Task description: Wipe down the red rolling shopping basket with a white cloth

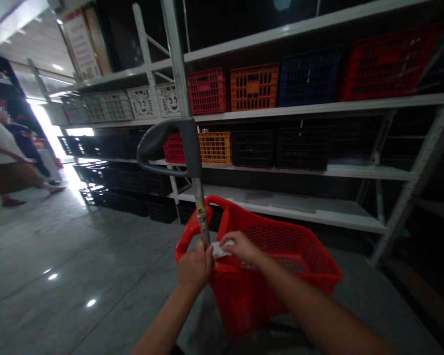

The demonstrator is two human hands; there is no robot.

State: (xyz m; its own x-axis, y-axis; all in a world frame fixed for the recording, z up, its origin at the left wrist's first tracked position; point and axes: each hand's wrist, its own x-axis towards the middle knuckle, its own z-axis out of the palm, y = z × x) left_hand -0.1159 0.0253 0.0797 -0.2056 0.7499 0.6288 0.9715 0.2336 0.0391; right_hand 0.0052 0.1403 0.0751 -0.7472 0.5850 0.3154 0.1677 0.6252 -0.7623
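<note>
A red plastic shopping basket [281, 276] stands on the floor in front of me, with a metal pull pole [202, 212] rising from its near rim to a grey loop handle [170, 145]. My left hand [194, 268] is closed around the bottom of the pole. My right hand [240, 246] pinches a small white cloth or tissue [218, 250] against the basket's rim beside the pole. Stains mark the lower part of the pole.
White metal shelving [299, 108] runs along the wall, holding red, orange, blue, white and black crates. More black crates [114, 192] are stacked on the floor at left. A person [7, 158] walks at the far left on the glossy grey floor.
</note>
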